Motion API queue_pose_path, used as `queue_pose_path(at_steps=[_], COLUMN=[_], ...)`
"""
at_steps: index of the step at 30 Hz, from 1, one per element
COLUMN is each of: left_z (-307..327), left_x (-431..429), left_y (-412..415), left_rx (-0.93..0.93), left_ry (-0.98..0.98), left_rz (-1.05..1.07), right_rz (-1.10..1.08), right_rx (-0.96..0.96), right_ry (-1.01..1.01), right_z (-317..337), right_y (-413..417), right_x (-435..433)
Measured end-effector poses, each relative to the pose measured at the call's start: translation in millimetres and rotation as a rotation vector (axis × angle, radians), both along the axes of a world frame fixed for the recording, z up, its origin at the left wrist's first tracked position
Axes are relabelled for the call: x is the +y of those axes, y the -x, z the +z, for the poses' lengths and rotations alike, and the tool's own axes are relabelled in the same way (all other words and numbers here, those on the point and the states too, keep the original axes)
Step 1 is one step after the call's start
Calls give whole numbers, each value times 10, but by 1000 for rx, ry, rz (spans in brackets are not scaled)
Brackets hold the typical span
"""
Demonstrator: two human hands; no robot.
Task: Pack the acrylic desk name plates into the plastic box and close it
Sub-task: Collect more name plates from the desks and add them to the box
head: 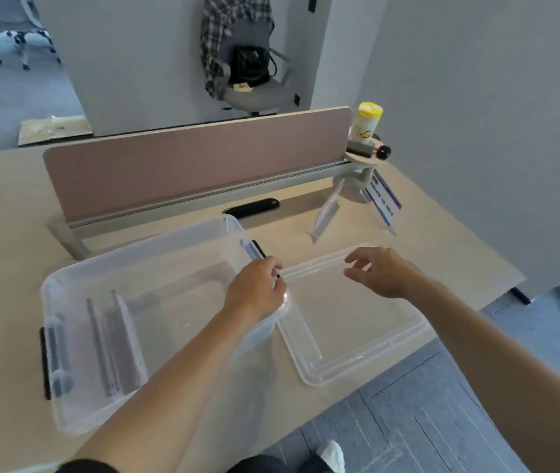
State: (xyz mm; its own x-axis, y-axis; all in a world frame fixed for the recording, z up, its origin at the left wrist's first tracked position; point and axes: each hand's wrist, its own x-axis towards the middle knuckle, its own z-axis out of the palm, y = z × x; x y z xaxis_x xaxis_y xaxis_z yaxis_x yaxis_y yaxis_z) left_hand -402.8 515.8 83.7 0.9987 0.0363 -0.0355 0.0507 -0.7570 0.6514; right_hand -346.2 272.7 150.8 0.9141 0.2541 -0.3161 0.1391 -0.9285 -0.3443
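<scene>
Clear plastic box near the counter's front edge, name plates standing inside (two or three, hard to count), left grip clenched on its right rim, right grip released, hovering over the lid alongside

My left hand covers the near right corner of the plastic box, so I can't tell if its fingertips grip anything. Name plates inside blur into the clear walls; count unclear. Print on the standing plate too small to read.
</scene>
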Motion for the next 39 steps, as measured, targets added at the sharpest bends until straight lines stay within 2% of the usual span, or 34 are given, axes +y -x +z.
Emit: queue_pose_path(at_steps=[7, 14, 19, 26, 30, 39], left_z=[154, 196, -12, -444, -565, -756], left_x=[-1242, -1955, -2085, -2372, -2560, -2938], left_y=[-651, -1178, -1697, -2620, -2895, -3199], left_rx=[26, 34, 62, 114, 162, 320], left_ry=[-12, -3, -158, -45, -64, -200], left_rz=[-38, -50, -65, -96, -107, 71], right_rz=[-113, -121, -106, -107, -58, 220], right_rx=[-29, -16, -7, 39, 92, 72], right_ry=[-122, -73, -2, 126, 222, 250], right_z=[-77, -149, -209, -318, -373, -707], right_y=[-524, -1115, -1699, -2494, -2898, -3922], right_x=[-1347, -2241, -2496, -2664, -2820, -3150])
